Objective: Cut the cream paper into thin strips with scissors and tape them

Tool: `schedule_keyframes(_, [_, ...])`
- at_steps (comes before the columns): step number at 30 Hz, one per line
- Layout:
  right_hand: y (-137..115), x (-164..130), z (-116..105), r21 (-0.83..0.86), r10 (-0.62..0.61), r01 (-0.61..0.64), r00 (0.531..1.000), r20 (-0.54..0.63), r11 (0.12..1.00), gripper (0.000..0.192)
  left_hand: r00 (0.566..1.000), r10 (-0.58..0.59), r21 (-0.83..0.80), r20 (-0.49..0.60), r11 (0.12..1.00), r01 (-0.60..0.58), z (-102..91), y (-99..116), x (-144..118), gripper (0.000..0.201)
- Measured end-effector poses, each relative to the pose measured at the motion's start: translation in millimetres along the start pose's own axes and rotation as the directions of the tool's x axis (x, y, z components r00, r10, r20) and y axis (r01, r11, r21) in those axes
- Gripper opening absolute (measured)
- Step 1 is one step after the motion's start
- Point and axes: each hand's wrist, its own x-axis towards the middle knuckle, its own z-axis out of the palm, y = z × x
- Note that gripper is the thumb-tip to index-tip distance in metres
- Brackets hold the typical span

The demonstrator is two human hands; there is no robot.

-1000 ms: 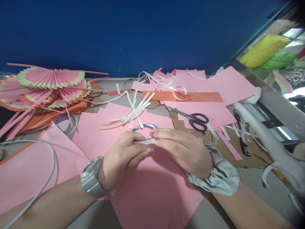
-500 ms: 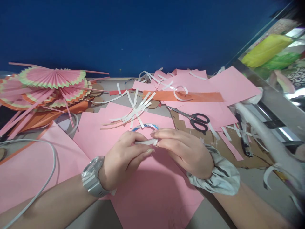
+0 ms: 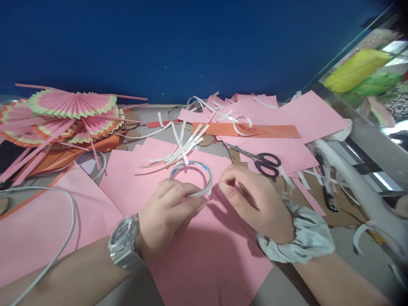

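Observation:
A roll of tape (image 3: 208, 180), white with a blue inner rim, is pinched between the thumb and fingers of my left hand (image 3: 170, 208). A short tape end sticks out at its right side. My right hand (image 3: 258, 204) is held just right of the roll, apart from it, thumb and index finger curled together; whatever may be between them is too small to make out. Beneath both hands lie pink paper sheets (image 3: 204, 250). Beyond the roll, several white strips (image 3: 188, 144) lie in a loose fan. Black-handled scissors (image 3: 266, 163) rest behind my right hand.
Pleated pink paper fans (image 3: 75, 106) are piled at the left. A white cable (image 3: 72, 212) loops over the left sheet. An orange strip (image 3: 274, 130) lies across pink sheets at the back. A black cutter (image 3: 328, 191) is on brown cardboard (image 3: 293, 202) at the right.
My right hand has drawn away from the roll to the right, its fingers curling in. The roll has tipped up in my left hand, so more of its ring shows.

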Motion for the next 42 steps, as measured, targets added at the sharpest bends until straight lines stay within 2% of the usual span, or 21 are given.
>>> schedule_keyframes(2, [-4, 1, 2, 0.071, 0.154, -0.168, 0.973, 0.171, 0.983, 0.018, 0.999, 0.032, 0.112, 0.014, 0.993, -0.034, 0.8, 0, -4, 0.031])
schedule_keyframes(4, [-7, 2, 6, 0.127, 0.247, -0.286, 0.933, 0.261, 0.95, 0.018, 0.998, 0.036, 0.222, 0.046, 0.974, -0.046, 1.0, -1, -6, 0.035])
schedule_keyframes(8, [-7, 1, 16, 0.162, 0.332, -0.375, 0.913, 0.238, 0.913, 0.012, 0.994, 0.014, 0.368, 0.11, 0.928, -0.054, 1.3, 1, -4, 0.035])
schedule_keyframes(12, [-5, 0, 20, 0.149, 0.391, -0.427, 0.894, 0.219, 0.892, 0.012, 0.995, 0.025, 0.436, 0.097, 0.897, -0.065, 3.1, 5, 0, 0.027])
schedule_keyframes(19, [-5, 2, 19, 0.13, 0.398, -0.439, 0.881, 0.255, 0.889, 0.014, 0.994, 0.006, 0.464, 0.108, 0.884, -0.055, 2.8, 7, 1, 0.024])
schedule_keyframes(25, [-6, 2, 16, 0.117, 0.4, -0.448, 0.868, 0.293, 0.887, 0.017, 0.987, -0.026, 0.466, 0.159, 0.883, -0.051, 1.4, 6, 1, 0.025])
schedule_keyframes(29, [-7, 2, 15, 0.096, 0.405, -0.448, 0.866, 0.292, 0.889, 0.018, 0.989, -0.033, 0.454, 0.143, 0.89, -0.036, 3.1, 5, 0, 0.023])
schedule_keyframes(36, [-7, 3, 14, 0.082, 0.388, -0.423, 0.88, 0.274, 0.902, 0.02, 0.998, 0.041, 0.482, 0.044, 0.874, -0.057, 8.4, 3, 3, 0.009])
schedule_keyframes(42, [-5, 3, 14, 0.062, 0.378, -0.407, 0.886, 0.268, 0.911, 0.019, 0.998, 0.037, 0.464, 0.057, 0.884, -0.059, 9.6, 1, 2, 0.01])
